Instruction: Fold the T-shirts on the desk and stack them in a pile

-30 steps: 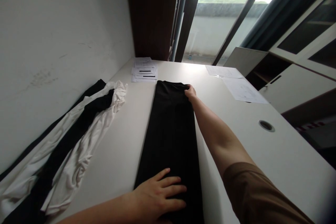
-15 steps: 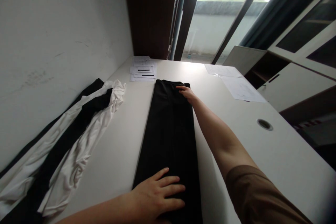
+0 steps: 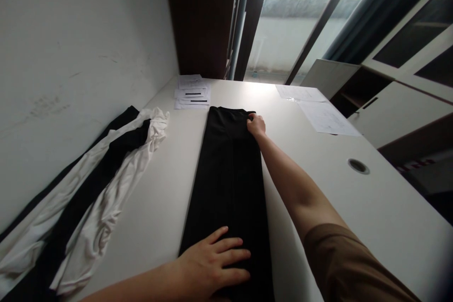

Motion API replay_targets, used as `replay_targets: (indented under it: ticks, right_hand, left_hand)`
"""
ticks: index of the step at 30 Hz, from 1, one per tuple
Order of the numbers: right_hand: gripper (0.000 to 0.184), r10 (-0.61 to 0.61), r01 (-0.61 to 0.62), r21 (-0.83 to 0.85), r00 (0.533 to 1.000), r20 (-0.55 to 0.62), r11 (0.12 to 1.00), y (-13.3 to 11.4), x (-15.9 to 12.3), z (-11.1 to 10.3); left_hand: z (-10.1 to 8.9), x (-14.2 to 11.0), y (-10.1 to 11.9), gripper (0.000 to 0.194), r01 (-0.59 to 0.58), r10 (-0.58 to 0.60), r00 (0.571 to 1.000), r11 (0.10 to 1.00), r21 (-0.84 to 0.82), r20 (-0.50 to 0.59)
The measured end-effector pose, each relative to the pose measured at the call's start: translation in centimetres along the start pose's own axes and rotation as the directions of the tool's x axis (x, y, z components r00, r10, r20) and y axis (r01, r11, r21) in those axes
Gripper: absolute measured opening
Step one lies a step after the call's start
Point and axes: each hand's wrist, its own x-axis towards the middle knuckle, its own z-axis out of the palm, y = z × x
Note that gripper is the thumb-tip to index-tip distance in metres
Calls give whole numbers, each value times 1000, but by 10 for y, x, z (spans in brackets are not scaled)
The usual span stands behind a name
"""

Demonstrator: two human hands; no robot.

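Observation:
A pair of black trousers (image 3: 226, 179), folded into a long strip, lies flat on the white table with the waistband at the far end. My right hand (image 3: 257, 125) reaches out to the far right corner of the waistband. Its fingers are curled around that corner, pinching the cloth. Closer to me, my left hand (image 3: 215, 262) rests flat on the trousers with its fingers spread. The near end of the trousers runs out of view at the bottom.
Black and white garments (image 3: 106, 188) lie loosely along the wall on the left. Paper sheets (image 3: 193, 92) sit at the table's far left, and more papers (image 3: 329, 118) at the far right. A round cable hole (image 3: 358, 166) is in the white table (image 3: 311, 151).
My right hand has drawn its outstretched fingers in and closed them on the waistband's right corner, shifting slightly right. My left hand stays in place on the cloth.

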Motion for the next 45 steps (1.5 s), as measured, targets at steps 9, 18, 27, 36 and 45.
replay_targets:
  ticks: [9, 18, 27, 36, 45]
  right_hand:
    - [53, -416, 435, -138, 898, 145, 890, -20, -27, 8]
    - [74, -244, 368, -259, 879, 409, 893, 1, -26, 20]
    - [76, -299, 404, -242, 878, 373, 882, 1, -22, 26]
    - [60, -490, 522, -178, 849, 197, 834, 6, -60, 12]
    - [60, -487, 600, -213, 772, 409, 771, 42, -114, -31]
  left_hand:
    - [0, 1, 0, 57, 22, -21, 1000, 997, -69, 19]
    - [3, 2, 3, 57, 54, -49, 997, 993, -101, 53]
    - [1, 2, 3, 59, 58, -51, 997, 991, -122, 59]
    - [3, 1, 4, 60, 46, -44, 998, 996, -81, 34]
    - [5, 0, 17, 76, 53, -52, 996, 998, -19, 66]
